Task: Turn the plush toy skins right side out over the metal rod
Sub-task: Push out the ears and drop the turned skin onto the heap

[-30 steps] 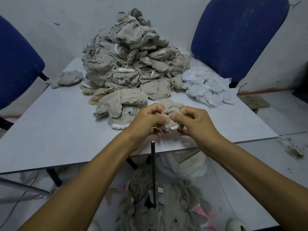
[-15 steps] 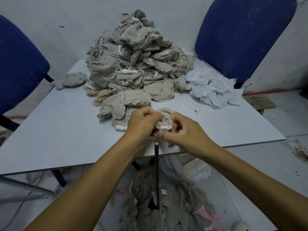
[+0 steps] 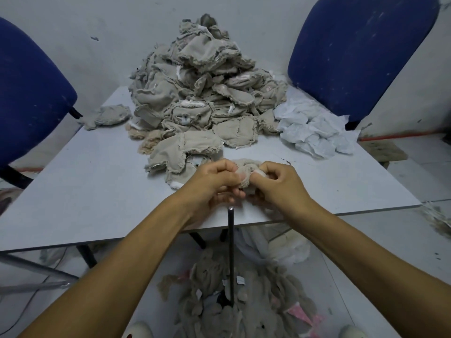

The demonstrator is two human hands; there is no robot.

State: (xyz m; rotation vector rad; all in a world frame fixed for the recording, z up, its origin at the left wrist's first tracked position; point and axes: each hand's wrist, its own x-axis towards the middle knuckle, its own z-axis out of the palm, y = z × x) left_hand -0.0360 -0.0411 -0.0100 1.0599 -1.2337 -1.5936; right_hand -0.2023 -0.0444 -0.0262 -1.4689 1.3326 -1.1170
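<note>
A small beige plush toy skin (image 3: 244, 172) is bunched between my two hands just above the near table edge. My left hand (image 3: 211, 179) grips its left side and my right hand (image 3: 278, 183) grips its right side, fingers curled into the fabric. The dark metal rod (image 3: 230, 252) stands upright below my hands, its top end just under the skin, apart from it. A tall pile of beige inside-out skins (image 3: 202, 93) covers the far middle of the grey table (image 3: 85, 191).
White fabric pieces (image 3: 314, 130) lie at the table's right rear, one loose skin (image 3: 107, 115) at the left rear. Blue chairs stand at the left (image 3: 26, 98) and right (image 3: 353, 52). Turned plush skins (image 3: 244, 308) heap on the floor around the rod's base.
My hands have drawn closer together on the skin and shifted slightly back over the table edge, working the fabric. The rod stays in place.
</note>
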